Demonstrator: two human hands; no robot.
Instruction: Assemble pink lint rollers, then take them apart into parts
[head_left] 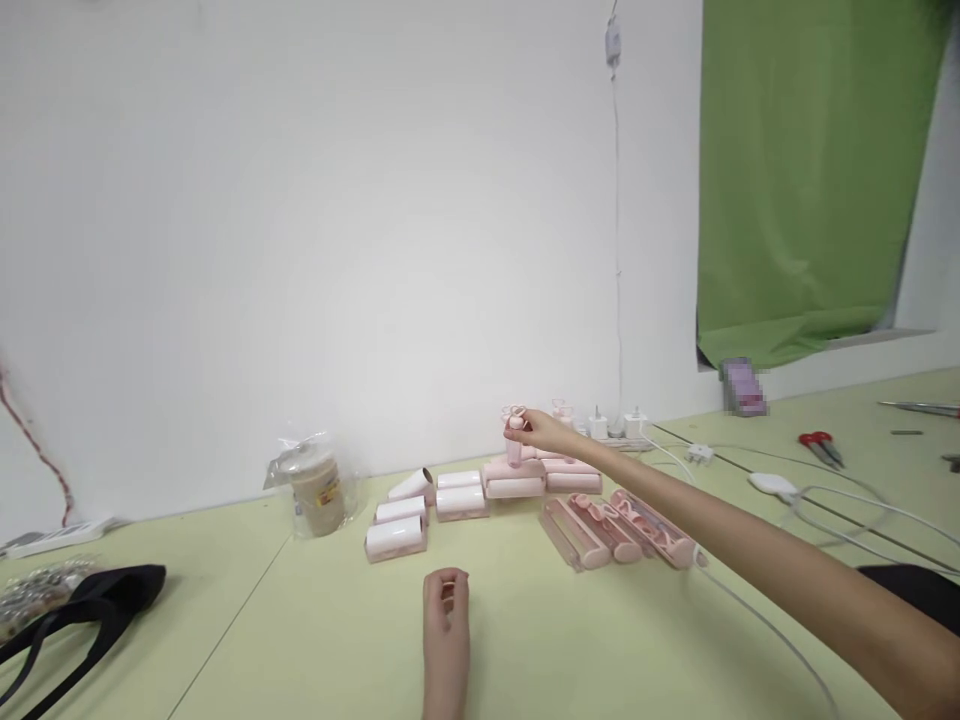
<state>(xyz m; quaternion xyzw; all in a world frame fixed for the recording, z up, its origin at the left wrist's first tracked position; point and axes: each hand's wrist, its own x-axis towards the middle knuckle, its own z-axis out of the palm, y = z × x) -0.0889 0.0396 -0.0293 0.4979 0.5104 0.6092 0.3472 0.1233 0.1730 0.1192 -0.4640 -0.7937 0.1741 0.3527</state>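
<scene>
My right hand (pixel 534 430) reaches toward the wall and pinches a small pink piece (pixel 514 452) with a bow-like loop on top and a see-through lower body. Right below it lie pink lint-roller-like cylinders (pixel 516 487), partly covered by the piece. Nearer to me, my left hand (pixel 447 615) hovers over or rests on the table, its fingers curled in and nothing visible in them. White rolls (pixel 396 537) in pink holders lie ahead of it to the left. Several pink cases with clear covers (pixel 577 535) lie under my right forearm.
A bagged tub (pixel 319 495) stands at the back left, with a black strap (pixel 112 595) nearer. White chargers (pixel 598 425) line the wall. Cables and a white plug-ended lead (pixel 772 486) cross the right side. Red-handled pliers (pixel 821 448) and a phone (pixel 744 387) are farther right.
</scene>
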